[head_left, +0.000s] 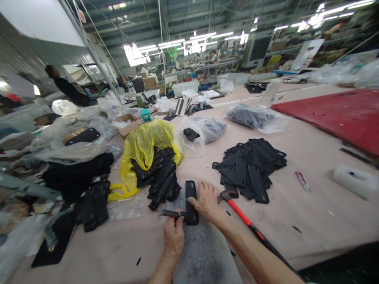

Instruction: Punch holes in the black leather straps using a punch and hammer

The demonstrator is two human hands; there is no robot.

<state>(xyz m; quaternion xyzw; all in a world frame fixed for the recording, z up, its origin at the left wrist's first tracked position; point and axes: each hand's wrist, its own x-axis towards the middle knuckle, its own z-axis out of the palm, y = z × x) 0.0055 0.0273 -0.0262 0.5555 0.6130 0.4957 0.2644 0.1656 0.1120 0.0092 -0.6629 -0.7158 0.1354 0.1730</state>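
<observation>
Pinkish tabletop (103,252) bears grey slab (201,252); on it, black strip (191,193) under thumb of right hand (207,200), fingers extended; left hand (174,236) pinches dark tool (171,213), seemingly metal, beside strip; hammer (240,212) just right of right fingers

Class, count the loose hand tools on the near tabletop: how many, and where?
2 show clearly: the hammer, beside the right hand, and the pink-handled tool, farther right, left of the white roll. Others may be hidden under black pieces.

There are two bare hands (174,238) (207,200), one hammer (240,213), one pink-handled tool (302,180) and one red board (334,114).
</observation>
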